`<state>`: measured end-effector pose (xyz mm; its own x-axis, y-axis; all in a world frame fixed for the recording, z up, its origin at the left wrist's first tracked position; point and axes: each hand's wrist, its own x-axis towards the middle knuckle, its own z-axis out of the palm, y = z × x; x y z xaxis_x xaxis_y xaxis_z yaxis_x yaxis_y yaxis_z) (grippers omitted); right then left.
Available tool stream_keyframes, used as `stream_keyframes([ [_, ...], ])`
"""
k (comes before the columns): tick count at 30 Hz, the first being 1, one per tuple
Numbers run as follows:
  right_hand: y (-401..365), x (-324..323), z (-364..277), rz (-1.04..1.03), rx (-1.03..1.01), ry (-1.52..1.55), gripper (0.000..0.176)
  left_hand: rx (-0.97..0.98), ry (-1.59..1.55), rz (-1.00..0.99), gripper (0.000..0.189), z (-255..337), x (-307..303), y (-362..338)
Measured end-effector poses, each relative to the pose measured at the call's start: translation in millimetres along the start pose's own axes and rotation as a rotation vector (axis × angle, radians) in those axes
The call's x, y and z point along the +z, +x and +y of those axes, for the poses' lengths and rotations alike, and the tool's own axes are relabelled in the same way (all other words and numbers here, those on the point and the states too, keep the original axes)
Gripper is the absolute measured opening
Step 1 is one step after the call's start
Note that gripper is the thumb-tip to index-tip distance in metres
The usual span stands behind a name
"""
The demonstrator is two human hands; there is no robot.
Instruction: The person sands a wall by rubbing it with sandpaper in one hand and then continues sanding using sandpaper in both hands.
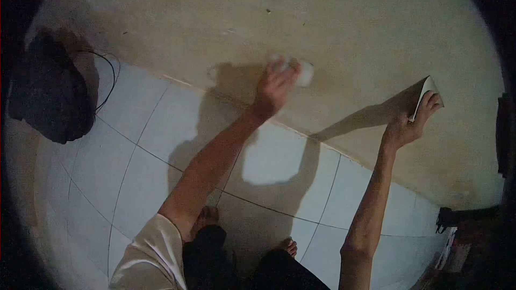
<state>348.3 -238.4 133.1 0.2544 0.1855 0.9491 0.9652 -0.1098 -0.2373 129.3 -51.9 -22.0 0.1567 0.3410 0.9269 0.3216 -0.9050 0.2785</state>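
Observation:
My left hand (277, 88) is closed over a whitish cloth or pad (305, 73) against the beige wall (349, 32), its fingers blurred by motion. A darker, smudged patch of wall surrounds it. Farther right, my right hand (411, 121) grips a thin white sheet (423, 96) between thumb and fingers. The sheet stands edge-on to me, one corner pointing up, close to the wall. Shadows of both arms fall across the wall and floor.
White floor tiles (156, 156) meet the wall along a slanting edge. A dark bag (51, 88) with a thin black cord (114, 80) is at the left. My bare foot (291, 246) shows below. Dark furniture (462, 220) stands at the lower right.

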Motion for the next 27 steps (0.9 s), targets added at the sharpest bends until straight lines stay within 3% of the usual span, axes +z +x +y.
stream_keyframes([
  [2, -1, 3, 0, 0.044, -0.009, 0.020, 0.073, 0.247, -0.062, -0.183, 0.059, 15, 0, 6],
  [6, -3, 5, -6, 0.042, 0.019, 0.023, 0.071, 0.243, 0.086, -0.282, 0.062, 37, -2, 7],
  [11, -2, 1, -2, 0.026, -0.043, 0.027, 0.071, 0.561, -0.057, -0.574, 0.059, 6, -2, 17],
  [13, 0, -6, 3, -0.009, -0.080, 0.023, 0.071, 0.486, -0.157, -0.526, 0.054, -23, -28, 21],
  [16, -2, -8, 6, -0.025, -0.059, 0.000, 0.072, 0.477, 0.079, -0.484, 0.051, -53, -50, 8],
  [18, -3, -9, 9, -0.014, -0.060, -0.010, 0.072, 0.265, 0.219, -0.346, 0.063, -44, -54, -6],
  [19, -4, -12, 4, 0.001, -0.024, 0.037, 0.073, 0.283, 0.219, -0.349, 0.063, -32, -48, -8],
  [21, -6, -10, 1, 0.055, 0.012, 0.034, 0.074, 0.094, 0.136, -0.195, 0.061, -2, -26, -11],
  [25, -7, -7, -7, 0.096, -0.018, 0.031, 0.073, 0.096, 0.275, -0.204, 0.057, 21, -14, -12],
  [27, -4, -9, -10, 0.075, -0.049, 0.040, 0.072, 0.154, 0.188, -0.094, 0.052, 29, -6, -7],
])
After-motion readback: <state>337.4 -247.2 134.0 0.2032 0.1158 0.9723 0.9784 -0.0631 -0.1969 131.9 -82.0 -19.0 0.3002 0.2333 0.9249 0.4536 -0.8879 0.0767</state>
